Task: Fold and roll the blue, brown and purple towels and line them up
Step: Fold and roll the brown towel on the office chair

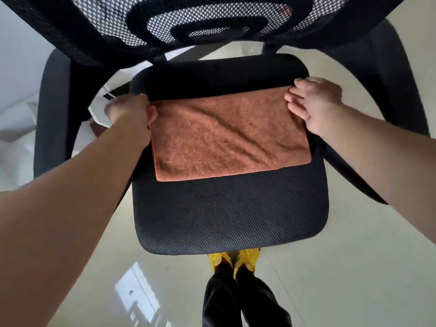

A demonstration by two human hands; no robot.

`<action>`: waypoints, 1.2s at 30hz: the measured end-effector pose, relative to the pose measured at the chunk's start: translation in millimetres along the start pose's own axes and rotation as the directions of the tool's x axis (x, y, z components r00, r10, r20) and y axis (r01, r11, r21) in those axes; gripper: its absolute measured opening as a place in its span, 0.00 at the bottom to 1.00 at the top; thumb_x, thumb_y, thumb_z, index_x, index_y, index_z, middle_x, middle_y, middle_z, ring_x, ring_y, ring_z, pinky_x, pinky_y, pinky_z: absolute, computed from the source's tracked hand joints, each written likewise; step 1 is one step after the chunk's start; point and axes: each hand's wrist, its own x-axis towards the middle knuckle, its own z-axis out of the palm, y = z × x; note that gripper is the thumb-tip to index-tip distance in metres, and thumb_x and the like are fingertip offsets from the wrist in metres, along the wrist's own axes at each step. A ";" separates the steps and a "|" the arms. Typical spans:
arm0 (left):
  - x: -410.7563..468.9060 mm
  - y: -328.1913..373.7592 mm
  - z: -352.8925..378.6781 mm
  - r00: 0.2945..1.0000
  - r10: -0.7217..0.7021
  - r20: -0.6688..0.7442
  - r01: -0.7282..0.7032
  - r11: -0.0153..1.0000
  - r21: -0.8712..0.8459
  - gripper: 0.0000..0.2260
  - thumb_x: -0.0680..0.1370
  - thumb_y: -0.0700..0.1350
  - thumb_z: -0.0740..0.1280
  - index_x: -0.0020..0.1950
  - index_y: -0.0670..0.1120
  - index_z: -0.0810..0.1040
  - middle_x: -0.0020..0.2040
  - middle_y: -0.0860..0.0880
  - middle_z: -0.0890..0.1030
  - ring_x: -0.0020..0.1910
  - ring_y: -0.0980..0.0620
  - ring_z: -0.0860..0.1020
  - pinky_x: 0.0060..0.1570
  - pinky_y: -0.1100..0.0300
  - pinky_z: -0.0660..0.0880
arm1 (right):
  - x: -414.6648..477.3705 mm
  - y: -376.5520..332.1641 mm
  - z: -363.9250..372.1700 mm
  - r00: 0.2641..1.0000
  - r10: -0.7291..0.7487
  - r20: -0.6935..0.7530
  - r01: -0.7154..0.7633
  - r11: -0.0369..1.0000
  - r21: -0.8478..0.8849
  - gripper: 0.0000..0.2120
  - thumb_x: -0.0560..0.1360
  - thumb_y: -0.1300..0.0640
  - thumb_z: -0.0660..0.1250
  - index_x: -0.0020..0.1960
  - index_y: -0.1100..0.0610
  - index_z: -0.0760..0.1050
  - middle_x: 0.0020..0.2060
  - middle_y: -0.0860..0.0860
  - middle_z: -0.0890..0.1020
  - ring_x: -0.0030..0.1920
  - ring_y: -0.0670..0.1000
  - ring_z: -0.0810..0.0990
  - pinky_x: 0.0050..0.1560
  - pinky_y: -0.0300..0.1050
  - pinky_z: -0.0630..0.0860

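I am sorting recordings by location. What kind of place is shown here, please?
Probably an indoor office or home room: a black mesh office chair with armrests stands on a glossy pale floor, and a brown towel lies on its seat.

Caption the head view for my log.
The left hand and right hand grip far corners of the brown towel on the black chair seat.

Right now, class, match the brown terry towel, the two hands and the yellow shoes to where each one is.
Things:
1 brown terry towel
2 left hand
3 right hand
4 yellow shoes

Places:
A on the pale floor
B flat on the black mesh chair seat
C gripping the towel's far right corner
D gripping the towel's far left corner

Pairs: 1-B, 2-D, 3-C, 4-A
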 end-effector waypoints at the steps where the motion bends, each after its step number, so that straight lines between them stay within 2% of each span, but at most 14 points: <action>1: -6.1 -3.5 4.2 0.986 0.162 -0.033 -0.158 0.984 0.087 0.12 0.75 0.39 0.65 0.58 0.47 0.77 0.52 0.47 0.82 0.42 0.52 0.80 0.32 0.57 0.77 | -5.7 3.1 4.0 0.992 -0.122 -0.013 0.121 0.990 -0.078 0.10 0.76 0.61 0.69 0.57 0.56 0.76 0.45 0.53 0.84 0.41 0.49 0.86 0.35 0.40 0.80; 3: -26.3 -11.4 10.6 0.881 0.470 0.049 -0.468 0.853 0.232 0.10 0.74 0.39 0.64 0.52 0.50 0.79 0.45 0.53 0.81 0.36 0.55 0.79 0.30 0.63 0.77 | -22.2 14.8 19.3 0.962 -0.262 0.080 0.273 0.943 -0.191 0.08 0.76 0.62 0.68 0.53 0.53 0.76 0.44 0.51 0.84 0.40 0.46 0.85 0.33 0.38 0.80; 5: -40.7 -30.7 19.6 0.682 0.623 0.383 -0.730 0.543 0.415 0.10 0.77 0.43 0.63 0.57 0.50 0.78 0.51 0.50 0.81 0.41 0.52 0.80 0.35 0.60 0.78 | -36.8 32.7 37.6 0.957 -0.170 0.234 0.224 0.948 -0.228 0.06 0.77 0.62 0.67 0.48 0.51 0.78 0.43 0.49 0.84 0.40 0.45 0.85 0.33 0.37 0.80; 7: -36.5 -52.1 23.0 0.539 0.581 0.610 -0.823 0.205 0.530 0.16 0.79 0.50 0.61 0.66 0.49 0.74 0.67 0.44 0.73 0.64 0.45 0.72 0.60 0.47 0.73 | -37.3 44.8 49.4 0.957 0.014 0.288 0.044 0.980 -0.195 0.09 0.79 0.64 0.62 0.49 0.53 0.78 0.44 0.51 0.84 0.41 0.47 0.86 0.37 0.41 0.82; 9: -23.2 -67.5 14.8 0.565 0.517 0.643 -0.773 0.057 0.632 0.23 0.80 0.56 0.57 0.74 0.51 0.63 0.77 0.43 0.58 0.76 0.42 0.56 0.72 0.43 0.58 | -20.2 43.6 42.0 0.972 0.092 0.215 -0.079 0.995 -0.069 0.11 0.81 0.66 0.57 0.54 0.57 0.77 0.44 0.53 0.85 0.41 0.50 0.86 0.39 0.45 0.83; 11: -10.3 -79.9 0.9 0.616 0.500 0.608 -0.719 0.043 0.694 0.27 0.80 0.60 0.52 0.77 0.52 0.54 0.79 0.44 0.49 0.78 0.43 0.47 0.74 0.45 0.50 | 1.1 33.7 19.2 0.989 0.118 0.087 -0.124 0.990 0.069 0.13 0.82 0.66 0.53 0.57 0.61 0.76 0.46 0.56 0.85 0.42 0.51 0.86 0.41 0.46 0.83; 14: -7.7 -92.6 -20.5 0.664 0.532 0.525 -0.659 0.085 0.747 0.29 0.81 0.60 0.50 0.78 0.48 0.53 0.78 0.39 0.50 0.77 0.39 0.48 0.75 0.45 0.50 | 18.0 19.5 -14.5 0.995 0.087 -0.038 -0.082 0.990 0.112 0.16 0.81 0.66 0.52 0.63 0.65 0.73 0.53 0.55 0.82 0.45 0.50 0.85 0.43 0.45 0.83; 17: -23.7 -103.2 -22.0 0.643 0.584 0.496 -0.653 0.080 0.753 0.26 0.81 0.56 0.52 0.77 0.44 0.57 0.77 0.36 0.53 0.77 0.38 0.51 0.75 0.44 0.52 | -3.4 18.3 -16.6 0.993 0.016 -0.113 -0.005 0.995 0.102 0.12 0.80 0.63 0.55 0.50 0.62 0.78 0.43 0.52 0.84 0.35 0.43 0.83 0.48 0.44 0.82; 20: -39.2 -123.6 -18.0 0.583 0.580 0.569 -0.707 0.017 0.708 0.25 0.81 0.55 0.52 0.77 0.47 0.57 0.78 0.39 0.52 0.77 0.39 0.51 0.75 0.43 0.51 | -40.0 54.2 -19.8 0.997 -0.010 -0.081 0.006 0.999 -0.048 0.06 0.77 0.59 0.67 0.42 0.57 0.80 0.34 0.49 0.86 0.35 0.44 0.85 0.38 0.42 0.83; 25: -34.3 -144.0 -30.1 0.650 0.563 0.510 -0.655 0.075 0.752 0.29 0.81 0.61 0.47 0.78 0.49 0.52 0.79 0.40 0.51 0.77 0.40 0.50 0.74 0.44 0.50 | -37.2 100.1 -56.1 0.991 0.079 -0.109 -0.096 0.982 -0.164 0.09 0.80 0.62 0.58 0.53 0.63 0.76 0.44 0.55 0.82 0.39 0.49 0.82 0.40 0.41 0.78; 29: -29.5 -133.3 -40.6 0.728 0.553 0.406 -0.588 0.199 0.784 0.32 0.80 0.63 0.48 0.78 0.44 0.52 0.78 0.38 0.50 0.77 0.39 0.48 0.74 0.41 0.51 | -13.6 87.3 -68.5 0.938 -0.233 -0.255 0.081 0.865 -0.495 0.09 0.74 0.55 0.71 0.52 0.58 0.79 0.49 0.53 0.84 0.44 0.49 0.80 0.49 0.44 0.77; 31: -30.0 -121.3 -42.2 0.637 0.624 0.452 -0.655 0.129 0.745 0.32 0.80 0.63 0.51 0.77 0.44 0.57 0.78 0.37 0.51 0.77 0.38 0.49 0.74 0.41 0.51 | -8.6 77.4 -64.9 0.928 -0.334 -0.163 0.165 0.763 -0.625 0.18 0.71 0.46 0.73 0.55 0.55 0.77 0.50 0.50 0.83 0.48 0.50 0.80 0.53 0.44 0.75; 34: -24.3 -98.8 -30.7 0.416 0.612 0.673 -0.799 -0.107 0.591 0.36 0.74 0.68 0.57 0.77 0.50 0.57 0.78 0.40 0.51 0.77 0.39 0.49 0.74 0.43 0.50 | -4.4 64.3 -50.1 0.949 -0.314 0.008 0.209 0.615 -0.760 0.27 0.64 0.33 0.73 0.54 0.52 0.78 0.44 0.45 0.81 0.44 0.49 0.79 0.47 0.43 0.74; 36: -13.7 -83.7 -21.0 0.454 0.496 0.740 -0.817 -0.101 0.568 0.46 0.67 0.73 0.62 0.78 0.53 0.51 0.79 0.42 0.47 0.78 0.42 0.46 0.75 0.45 0.47 | -0.9 59.5 -41.2 0.961 -0.261 0.094 0.229 0.554 -0.800 0.24 0.61 0.35 0.75 0.47 0.51 0.80 0.40 0.46 0.81 0.40 0.50 0.79 0.43 0.43 0.73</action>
